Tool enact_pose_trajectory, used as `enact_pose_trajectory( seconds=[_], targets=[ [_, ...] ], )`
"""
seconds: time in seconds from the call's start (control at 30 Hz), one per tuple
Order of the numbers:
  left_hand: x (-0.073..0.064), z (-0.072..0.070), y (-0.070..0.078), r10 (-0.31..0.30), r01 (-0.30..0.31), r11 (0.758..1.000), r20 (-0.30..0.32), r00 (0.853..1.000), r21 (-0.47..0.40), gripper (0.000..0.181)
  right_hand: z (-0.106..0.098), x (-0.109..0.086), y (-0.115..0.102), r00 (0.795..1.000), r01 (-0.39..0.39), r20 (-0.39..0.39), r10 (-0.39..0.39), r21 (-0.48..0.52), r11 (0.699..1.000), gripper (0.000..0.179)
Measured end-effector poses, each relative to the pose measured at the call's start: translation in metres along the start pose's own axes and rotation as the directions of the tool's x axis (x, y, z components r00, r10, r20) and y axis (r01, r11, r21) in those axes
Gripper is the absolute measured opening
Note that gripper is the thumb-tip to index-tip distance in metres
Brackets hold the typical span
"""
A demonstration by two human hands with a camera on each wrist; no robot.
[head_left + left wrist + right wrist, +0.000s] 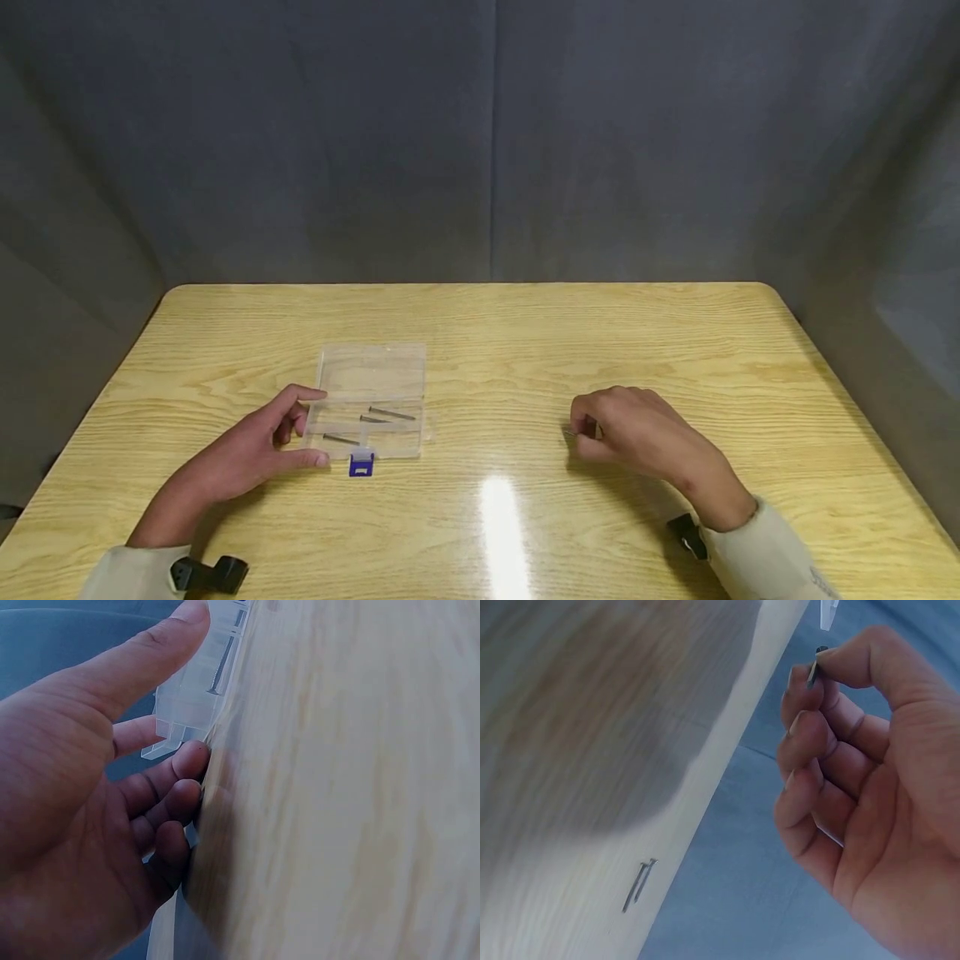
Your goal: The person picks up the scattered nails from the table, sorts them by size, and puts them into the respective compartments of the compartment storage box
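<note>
A clear plastic compartment box point(405, 448) lies on the table with its lid point(372, 371) folded back and a blue latch point(362, 464) at the front. One nail point(341, 439) lies in its front left compartment; two more nails point(392, 412) lie in the rear one. My left hand point(251, 450) holds the box's left end, thumb at the front corner and index finger near the lid hinge. Off to the right, my right hand point(637, 429) pinches a nail point(816, 666) between thumb and index finger, just above the table.
Two loose nails point(639, 883) lie side by side on the wooden table point(480, 333) in the right wrist view; in the head view they cannot be made out. A dark grey curtain point(480, 150) hangs behind the table and along both sides.
</note>
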State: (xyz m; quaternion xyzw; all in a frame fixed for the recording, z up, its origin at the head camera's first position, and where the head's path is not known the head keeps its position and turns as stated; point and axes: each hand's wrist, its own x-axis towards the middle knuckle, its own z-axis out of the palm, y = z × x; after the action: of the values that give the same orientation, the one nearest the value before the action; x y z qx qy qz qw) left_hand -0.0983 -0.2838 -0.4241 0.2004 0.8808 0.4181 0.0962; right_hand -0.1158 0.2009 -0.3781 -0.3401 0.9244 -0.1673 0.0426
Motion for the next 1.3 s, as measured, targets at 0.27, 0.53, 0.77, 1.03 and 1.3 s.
enact_pose_trajectory(
  seconds=[0.27,0.53,0.77,1.03,1.3],
  targets=[
    [0.000,0.000,0.003,0.003,-0.003,1.000,0.000,1.000,0.006,0.063,-0.001,0.015,-0.010,1.000,0.025,-0.013,-0.025,0.004,1.000,0.023],
    [0.000,0.001,0.002,0.001,-0.001,1.000,0.004,1.000,-0.005,0.063,0.001,0.029,-0.021,0.998,0.065,-0.003,-0.065,0.025,0.998,0.024],
    [0.000,0.000,0.002,-0.017,0.017,1.000,-0.002,1.000,-0.008,0.063,0.002,0.042,-0.033,0.994,0.110,0.005,-0.110,0.030,0.994,0.025],
    [-0.001,0.000,0.002,-0.022,0.022,1.000,-0.002,1.000,-0.008,0.063,0.005,0.055,-0.043,0.991,0.129,0.031,-0.130,0.031,0.991,0.025],
    [-0.001,-0.001,0.001,-0.011,0.011,1.000,0.010,1.000,-0.017,0.064,0.006,0.067,-0.051,0.988,0.151,0.025,-0.152,0.030,0.988,0.024]
  ],
)
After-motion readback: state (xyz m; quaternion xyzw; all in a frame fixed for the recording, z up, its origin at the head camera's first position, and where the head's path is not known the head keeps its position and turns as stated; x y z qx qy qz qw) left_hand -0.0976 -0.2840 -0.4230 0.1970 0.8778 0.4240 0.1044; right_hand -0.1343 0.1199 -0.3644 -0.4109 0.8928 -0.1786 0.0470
